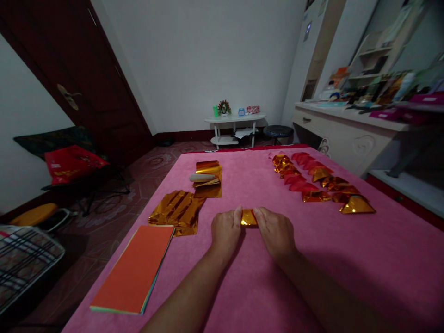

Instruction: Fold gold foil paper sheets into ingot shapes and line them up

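Note:
Both my hands rest on the pink table (347, 259) and pinch a small folded piece of gold foil paper (249, 217) between them. My left hand (226, 229) grips its left end with curled fingers. My right hand (275, 232) grips its right end the same way. Most of the paper is covered by my fingers.
Folded gold and red foil pieces (317, 181) lie in rows at the right. Flat gold foil sheets (178, 210) and a stack of orange paper (137, 268) lie at the left. Further back a pale stick (202, 177) rests on more gold foil (209, 178). A dresser (342, 132) stands right.

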Demonstrator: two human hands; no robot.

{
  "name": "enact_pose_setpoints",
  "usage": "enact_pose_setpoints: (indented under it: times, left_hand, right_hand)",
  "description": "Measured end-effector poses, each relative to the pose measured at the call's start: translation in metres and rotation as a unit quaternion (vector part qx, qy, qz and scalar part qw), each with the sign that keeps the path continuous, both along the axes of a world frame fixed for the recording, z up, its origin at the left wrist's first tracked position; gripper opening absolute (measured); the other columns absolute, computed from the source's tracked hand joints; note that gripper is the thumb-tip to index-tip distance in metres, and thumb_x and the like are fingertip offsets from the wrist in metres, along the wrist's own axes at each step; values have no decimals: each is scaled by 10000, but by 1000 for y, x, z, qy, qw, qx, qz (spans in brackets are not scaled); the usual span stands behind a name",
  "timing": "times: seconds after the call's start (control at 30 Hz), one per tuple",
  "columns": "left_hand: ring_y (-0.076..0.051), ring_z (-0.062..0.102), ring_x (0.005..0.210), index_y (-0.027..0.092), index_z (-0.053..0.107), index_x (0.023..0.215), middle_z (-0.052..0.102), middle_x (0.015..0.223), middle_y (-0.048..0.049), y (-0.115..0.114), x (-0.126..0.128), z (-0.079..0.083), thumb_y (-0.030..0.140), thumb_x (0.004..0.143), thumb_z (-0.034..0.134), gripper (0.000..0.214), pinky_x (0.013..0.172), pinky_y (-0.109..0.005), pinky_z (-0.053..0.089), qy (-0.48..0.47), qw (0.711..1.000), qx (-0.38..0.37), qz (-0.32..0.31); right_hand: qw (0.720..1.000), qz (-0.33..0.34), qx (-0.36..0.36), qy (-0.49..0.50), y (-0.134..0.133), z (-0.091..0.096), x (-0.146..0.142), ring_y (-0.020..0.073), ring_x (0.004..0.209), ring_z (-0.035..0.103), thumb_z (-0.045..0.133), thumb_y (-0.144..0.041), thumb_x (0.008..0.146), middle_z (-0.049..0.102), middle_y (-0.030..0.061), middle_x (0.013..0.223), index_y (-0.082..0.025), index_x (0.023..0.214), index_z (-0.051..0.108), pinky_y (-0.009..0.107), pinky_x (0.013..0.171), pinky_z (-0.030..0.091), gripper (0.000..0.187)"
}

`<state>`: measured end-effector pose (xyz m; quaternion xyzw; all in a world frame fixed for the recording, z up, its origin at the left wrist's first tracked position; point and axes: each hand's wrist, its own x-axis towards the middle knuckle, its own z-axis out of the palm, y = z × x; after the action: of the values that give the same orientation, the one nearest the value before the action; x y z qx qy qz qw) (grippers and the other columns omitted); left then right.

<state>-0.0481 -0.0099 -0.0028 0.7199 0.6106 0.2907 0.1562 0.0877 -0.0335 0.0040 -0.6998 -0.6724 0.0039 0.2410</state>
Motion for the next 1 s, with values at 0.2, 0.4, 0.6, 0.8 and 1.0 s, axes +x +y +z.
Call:
enact_pose_setpoints:
  times: [0.2,0.4,0.6,0.8,1.0]
  left_hand:
    - [-135,534,556,152,637,609,625,589,-43,-2,-1,1,475,963,192,653,525,-242,277,-62,998,-6,-5]
    - [-136,547,558,149,666,664,643,607,-57,-3,1,0,432,968,224,607,548,-251,284,-39,999,-1,4]
    - [-139,557,567,149,689,685,669,635,-71,-4,1,2,398,973,225,600,564,-252,299,-17,1000,-6,-3]
    - [-139,557,568,151,690,694,662,627,-63,-4,2,2,394,970,240,581,558,-248,308,-33,999,-5,-4]
    - [-137,524,536,147,655,637,628,587,-57,-3,2,-1,410,966,225,602,544,-249,309,-66,998,4,24]
  right_hand:
    - [1000,-10,7,-14,0,0,0,144,591,607,347,-328,966,696,37,680,-205,739,622,277,542,225,377]
    - [1000,-16,6,-16,-1,1,-1,141,595,596,344,-307,959,680,40,657,-197,716,613,276,538,216,379]
    - [999,-7,-1,43,2,-1,1,140,589,586,317,-320,961,667,35,649,-196,710,605,259,550,255,403]
    - [997,-4,-1,76,3,-3,2,146,607,590,306,-342,961,672,38,661,-199,718,613,251,557,275,417]
    - [999,5,10,45,0,-1,-1,142,592,578,318,-323,956,661,37,648,-197,705,601,257,558,265,399]
